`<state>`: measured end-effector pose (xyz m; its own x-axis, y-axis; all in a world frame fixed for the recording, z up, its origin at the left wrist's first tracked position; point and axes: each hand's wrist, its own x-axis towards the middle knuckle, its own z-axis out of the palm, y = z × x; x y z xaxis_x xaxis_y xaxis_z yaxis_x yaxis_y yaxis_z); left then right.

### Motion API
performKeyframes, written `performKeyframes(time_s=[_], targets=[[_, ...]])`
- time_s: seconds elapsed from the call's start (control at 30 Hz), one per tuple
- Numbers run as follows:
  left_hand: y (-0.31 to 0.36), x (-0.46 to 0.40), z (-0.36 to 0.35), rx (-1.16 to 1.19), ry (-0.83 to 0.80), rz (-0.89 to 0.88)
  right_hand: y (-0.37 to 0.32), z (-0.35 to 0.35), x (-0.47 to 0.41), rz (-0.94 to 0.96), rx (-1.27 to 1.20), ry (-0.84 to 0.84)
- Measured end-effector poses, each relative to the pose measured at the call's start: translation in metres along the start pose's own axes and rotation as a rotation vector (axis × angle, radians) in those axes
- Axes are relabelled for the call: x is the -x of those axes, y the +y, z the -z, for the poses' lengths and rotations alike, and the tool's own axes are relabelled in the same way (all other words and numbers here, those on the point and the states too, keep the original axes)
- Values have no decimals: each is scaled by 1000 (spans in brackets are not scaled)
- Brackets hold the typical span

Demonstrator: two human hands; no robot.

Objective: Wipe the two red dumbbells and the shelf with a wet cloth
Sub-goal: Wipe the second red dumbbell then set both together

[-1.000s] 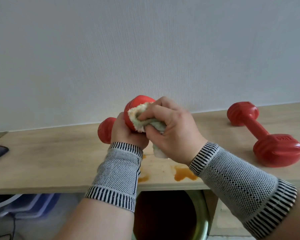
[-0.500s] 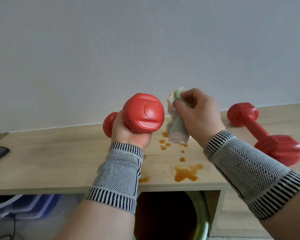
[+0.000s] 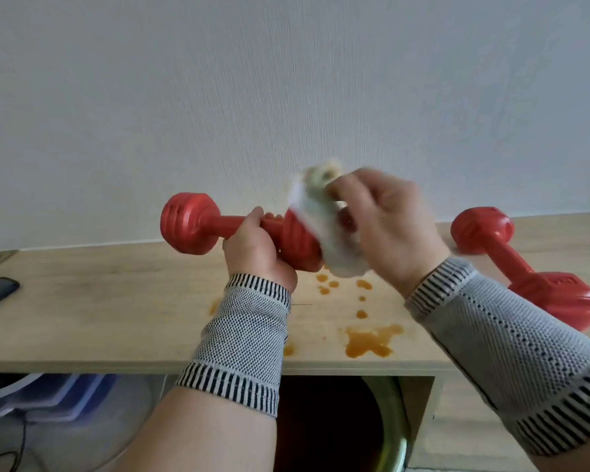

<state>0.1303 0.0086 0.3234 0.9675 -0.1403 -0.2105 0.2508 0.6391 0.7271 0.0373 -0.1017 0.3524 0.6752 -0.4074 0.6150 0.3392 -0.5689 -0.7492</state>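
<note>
The wooden shelf [image 3: 116,301] runs the width of the view against the wall, rigid and flat, with orange-brown spill patches [image 3: 370,340] near its front edge that a wet pass should lift. The second red dumbbell [image 3: 525,267] lies on it at the right, apart from both hands; it looks like smooth moulded plastic and may turn slippery once damp, so the narrow bar between its heads seems the safest place to grasp. The held red dumbbell [image 3: 198,223] is raised above the shelf, the left hand [image 3: 258,248] wrapped around its bar. The right hand [image 3: 385,223], blurred, clutches the soft, limp wet cloth [image 3: 324,233] bunched against the dumbbell's right head.
</note>
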Motion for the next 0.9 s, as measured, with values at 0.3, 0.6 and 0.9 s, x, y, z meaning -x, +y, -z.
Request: performKeyframes(time_s=[0.3, 0.6, 0.9], targets=[[-9, 14, -2, -147, -84, 9, 20, -15, 16, 399, 454, -260], [-21, 17, -11, -376, -166, -291, 15, -7, 4, -268, 167, -318], [-19, 16, -7, -262, -175, -170, 8, -12, 14, -173, 267, -293]])
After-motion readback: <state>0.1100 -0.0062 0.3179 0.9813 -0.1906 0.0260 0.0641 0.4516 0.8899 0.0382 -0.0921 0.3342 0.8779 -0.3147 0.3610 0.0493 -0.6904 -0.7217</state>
